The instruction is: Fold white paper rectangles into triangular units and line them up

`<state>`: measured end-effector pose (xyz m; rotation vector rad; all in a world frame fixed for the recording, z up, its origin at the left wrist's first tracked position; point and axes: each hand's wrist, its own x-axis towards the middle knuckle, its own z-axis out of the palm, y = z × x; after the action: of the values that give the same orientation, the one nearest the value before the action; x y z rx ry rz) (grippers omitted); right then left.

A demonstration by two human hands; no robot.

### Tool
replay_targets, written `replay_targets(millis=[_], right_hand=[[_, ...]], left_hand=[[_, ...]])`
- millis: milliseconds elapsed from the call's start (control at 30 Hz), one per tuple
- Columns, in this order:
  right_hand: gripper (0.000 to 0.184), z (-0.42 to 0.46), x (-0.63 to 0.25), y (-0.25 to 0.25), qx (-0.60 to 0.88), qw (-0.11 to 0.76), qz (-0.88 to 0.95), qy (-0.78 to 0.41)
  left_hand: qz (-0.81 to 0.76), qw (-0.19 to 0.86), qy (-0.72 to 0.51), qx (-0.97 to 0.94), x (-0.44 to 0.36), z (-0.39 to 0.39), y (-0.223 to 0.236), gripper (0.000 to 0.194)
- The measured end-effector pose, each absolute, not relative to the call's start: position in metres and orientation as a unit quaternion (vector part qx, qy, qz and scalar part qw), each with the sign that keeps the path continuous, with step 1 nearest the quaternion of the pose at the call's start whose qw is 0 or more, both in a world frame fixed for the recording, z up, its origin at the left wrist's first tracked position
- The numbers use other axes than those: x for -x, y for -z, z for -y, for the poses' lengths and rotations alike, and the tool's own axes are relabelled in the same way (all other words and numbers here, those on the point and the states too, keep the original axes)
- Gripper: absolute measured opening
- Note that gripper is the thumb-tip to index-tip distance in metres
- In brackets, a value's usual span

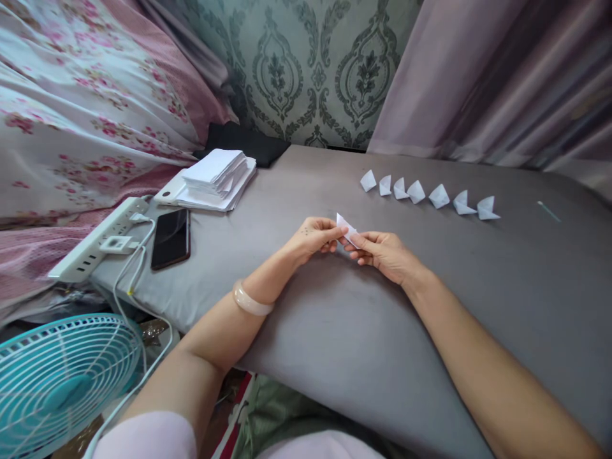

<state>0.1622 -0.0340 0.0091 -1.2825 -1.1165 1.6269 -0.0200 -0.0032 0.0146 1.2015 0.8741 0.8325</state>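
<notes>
Dark phone (171,239) beside white power strip (95,243); turquoise fan (69,390) below; floral fabric (102,115) left.

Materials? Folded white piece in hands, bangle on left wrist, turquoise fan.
Folded white piece: likely paper; matte, thin, crisp edges.
Bangle: stone, glass or resin, can't tell which; pale, glossy highlights.
Turquoise fan: probably plastic; smooth, evenly colored.

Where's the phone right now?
Left part of the head view, the phone lies on the gray cloth, just right of the white power strip and nearer the person than the paper stack.
</notes>
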Motion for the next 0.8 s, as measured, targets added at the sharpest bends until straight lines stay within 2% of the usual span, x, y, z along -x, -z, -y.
replay_targets(millis=[200,367,433,600,800], right_hand=[[0.034,0.034,-0.161,-0.011,0.509,0.410,0.465,-0.597],[0.031,0.034,-0.163,-0.009,0.506,0.415,0.447,-0.610],[0.030,0.033,-0.164,-0.008,0.505,0.415,0.439,-0.617],[0.028,0.034,-0.164,-0.010,0.499,0.400,0.424,-0.642],[0.028,0.034,-0.166,-0.013,0.479,0.373,0.380,-0.698]], left_hand=[[-0.380,0.661,-0.359,-0.538,0.022,0.001,-0.015,0.038],[-0.398,0.715,-0.318,-0.479,0.026,-0.007,-0.015,0.074],[-0.405,0.720,-0.310,-0.470,0.026,-0.007,-0.015,0.080],[-0.417,0.657,-0.347,-0.524,0.021,0.001,-0.015,0.044],[-0.408,0.639,-0.366,-0.539,0.021,0.005,-0.019,0.036]])
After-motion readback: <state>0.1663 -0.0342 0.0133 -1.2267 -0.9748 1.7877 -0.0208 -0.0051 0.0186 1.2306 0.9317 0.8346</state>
